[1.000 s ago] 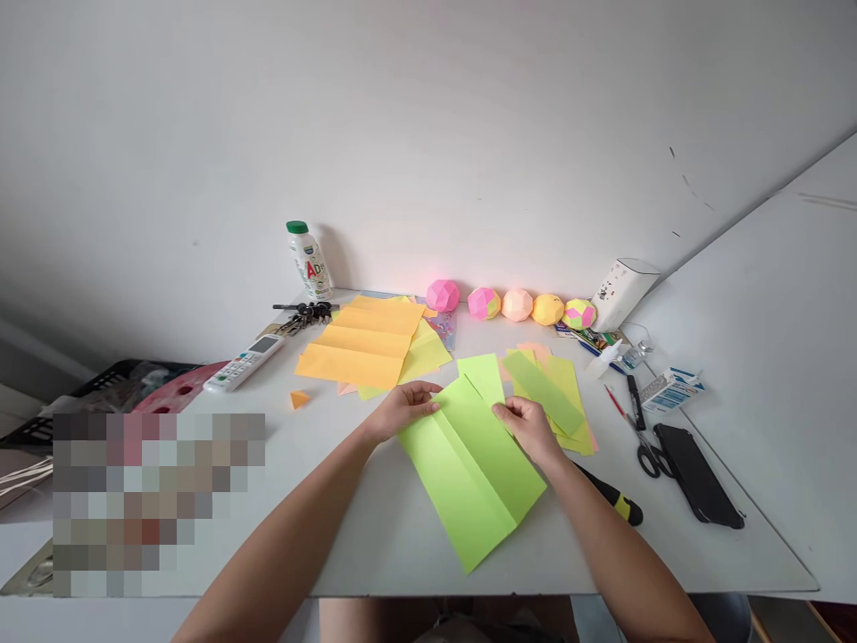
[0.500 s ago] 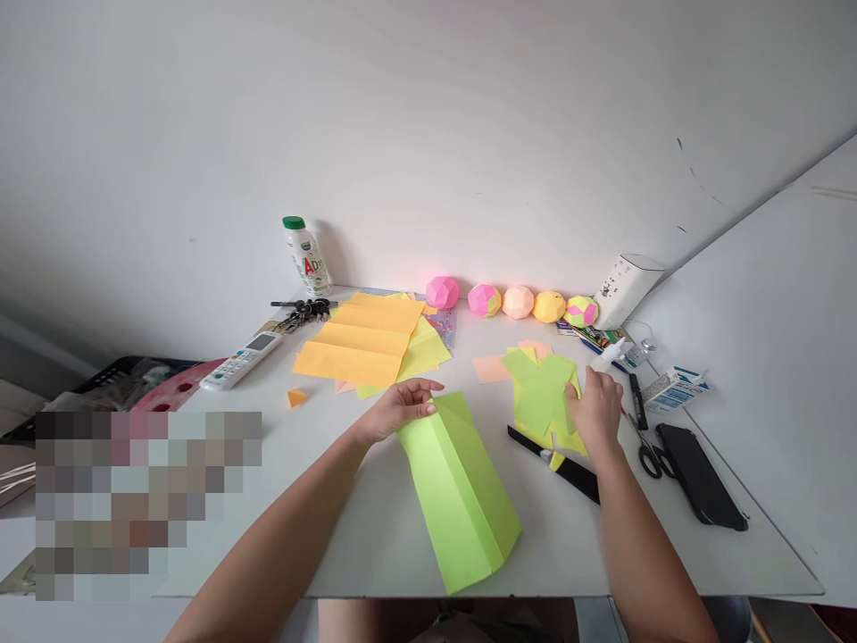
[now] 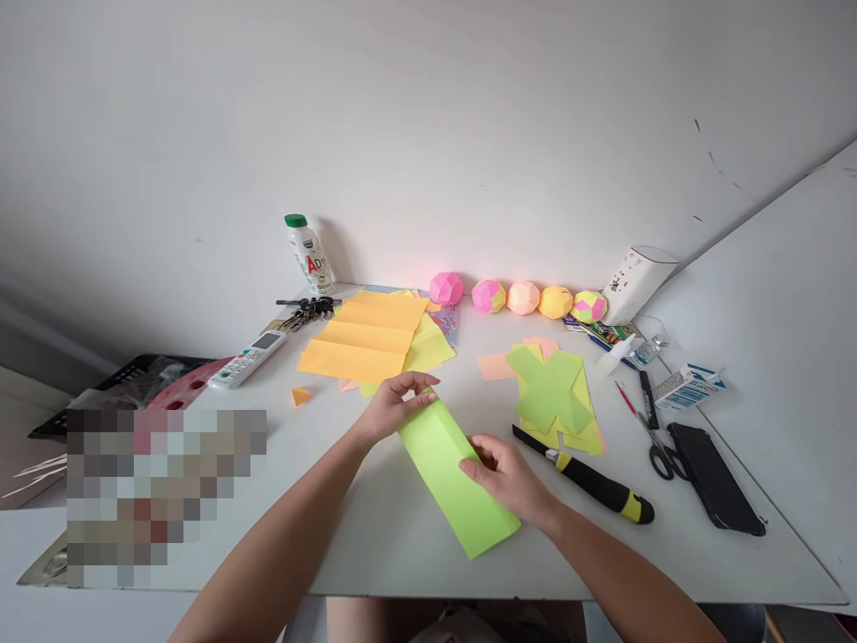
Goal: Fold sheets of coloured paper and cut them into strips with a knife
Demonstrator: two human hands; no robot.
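A person's two bare hands work a folded strip of lime-green paper (image 3: 455,478) at the near middle of a white desk (image 3: 375,527). The left hand (image 3: 395,406) pinches the strip's far end at about 11 o'clock, fingers closed on the paper; the right hand (image 3: 505,478) presses flat on the near half at about 4 o'clock, fingers curled over the edge. The sheet lies narrowed to a long band, its long folds apparently made; no finished shape comes from it yet.

At 1 o'clock from the hands, cut green and yellow pieces (image 3: 553,397) lie crossed in a loose stack, with a black-and-yellow utility knife (image 3: 589,482) just beside them. Creased orange and yellow sheets (image 3: 371,339) lie at 11 o'clock. Five finished paper balls (image 3: 522,297) line the wall at 12 o'clock, which suggests more modules are to be folded.

Containers: a green-capped drink bottle (image 3: 308,254) stands closed at the back, contents not visible; a white carton (image 3: 636,284) leans against the wall at 2 o'clock, its inside hidden; a dark basket (image 3: 134,379) at 9 o'clock holds blurred odds and ends. Scissors (image 3: 660,451), a phone (image 3: 716,491), keys (image 3: 308,313) and a remote control (image 3: 247,357) lie about.
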